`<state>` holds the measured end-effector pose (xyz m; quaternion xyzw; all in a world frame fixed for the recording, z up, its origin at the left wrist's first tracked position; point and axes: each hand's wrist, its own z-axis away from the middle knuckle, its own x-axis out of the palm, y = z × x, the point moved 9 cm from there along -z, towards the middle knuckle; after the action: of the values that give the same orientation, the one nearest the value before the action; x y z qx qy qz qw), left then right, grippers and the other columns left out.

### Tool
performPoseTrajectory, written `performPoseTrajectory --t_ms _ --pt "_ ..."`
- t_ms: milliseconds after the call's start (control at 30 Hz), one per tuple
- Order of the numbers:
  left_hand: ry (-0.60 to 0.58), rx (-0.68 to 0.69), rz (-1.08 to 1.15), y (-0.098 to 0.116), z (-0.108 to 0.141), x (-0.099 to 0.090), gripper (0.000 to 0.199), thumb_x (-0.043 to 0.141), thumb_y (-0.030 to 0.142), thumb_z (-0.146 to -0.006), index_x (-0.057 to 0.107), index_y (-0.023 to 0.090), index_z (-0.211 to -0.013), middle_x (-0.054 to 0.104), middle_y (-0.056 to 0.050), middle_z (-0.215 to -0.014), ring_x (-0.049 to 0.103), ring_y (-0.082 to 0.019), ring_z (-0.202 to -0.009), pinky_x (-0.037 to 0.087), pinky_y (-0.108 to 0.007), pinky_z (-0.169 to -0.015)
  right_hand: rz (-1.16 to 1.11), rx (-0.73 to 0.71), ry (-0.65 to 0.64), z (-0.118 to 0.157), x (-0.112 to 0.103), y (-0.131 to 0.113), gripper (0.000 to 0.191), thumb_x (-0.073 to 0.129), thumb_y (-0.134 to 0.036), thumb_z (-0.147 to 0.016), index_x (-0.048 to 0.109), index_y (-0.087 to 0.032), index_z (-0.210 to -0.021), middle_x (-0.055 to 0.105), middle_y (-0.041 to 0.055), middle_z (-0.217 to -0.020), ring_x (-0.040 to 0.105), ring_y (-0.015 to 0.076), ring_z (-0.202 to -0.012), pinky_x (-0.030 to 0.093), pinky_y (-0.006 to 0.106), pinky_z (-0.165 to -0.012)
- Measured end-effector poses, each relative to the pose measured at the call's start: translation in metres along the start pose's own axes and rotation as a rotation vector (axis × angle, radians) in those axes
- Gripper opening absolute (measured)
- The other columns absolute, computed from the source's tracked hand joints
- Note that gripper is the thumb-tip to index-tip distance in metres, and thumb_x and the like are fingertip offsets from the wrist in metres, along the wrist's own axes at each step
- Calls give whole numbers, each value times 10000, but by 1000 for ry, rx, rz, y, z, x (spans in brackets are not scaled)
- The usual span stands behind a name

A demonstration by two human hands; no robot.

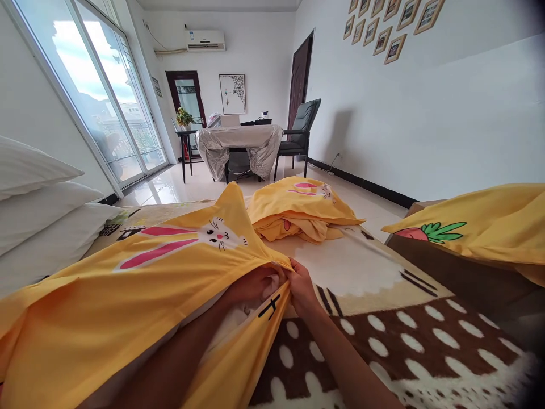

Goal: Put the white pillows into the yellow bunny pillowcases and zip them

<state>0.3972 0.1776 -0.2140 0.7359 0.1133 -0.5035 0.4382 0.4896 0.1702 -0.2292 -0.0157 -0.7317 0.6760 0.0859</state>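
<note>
A yellow pillowcase with a white rabbit face and pink ears stretches across the bed in front of me. Through its opening reaches my left arm, and my left hand lies inside, its fingers curled at some white cloth. Part of those fingers is hidden by the fabric. From outside, my right hand is closed on the bunched yellow edge of the same pillowcase, close to my left fingers. Just beyond lies a second yellow rabbit-print pillowcase, over more folded yellow cloth.
White pillows are stacked at the left. Brown and cream patterned bedding lies beneath. A yellow carrot-print cloth rests on a brown box-like thing at right. Farther back stand a covered table and a black chair.
</note>
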Motion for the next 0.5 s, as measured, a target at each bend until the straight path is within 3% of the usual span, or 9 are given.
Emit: performPoseTrajectory --t_ms 167,367,500 --pt "77 -56 91 -10 -2 -3 337 369 157 -856 605 151 -1097 617 -80 -1219 534 -191 -1157 355 -327 -1061 -135 48 -86 0 6 1 305 637 -382 -645 628 -164 -859 675 38 -777 574 182 -701 438 257 -602" --pt "135 -90 35 -5 9 2 319 366 164 -844 591 139 -1069 640 -120 -1101 572 -244 -1037 417 -375 -954 424 -113 56 0 -15 -15 234 511 -214 -603 594 -166 -816 650 53 -782 560 203 -734 405 283 -664" --pt "128 -77 -11 -4 11 10 323 414 159 -823 558 114 -1108 633 -155 -1057 571 -286 -996 412 -434 -914 721 -239 107 4 -14 -26 224 429 -196 -639 586 -168 -797 621 79 -782 527 214 -732 361 306 -677"
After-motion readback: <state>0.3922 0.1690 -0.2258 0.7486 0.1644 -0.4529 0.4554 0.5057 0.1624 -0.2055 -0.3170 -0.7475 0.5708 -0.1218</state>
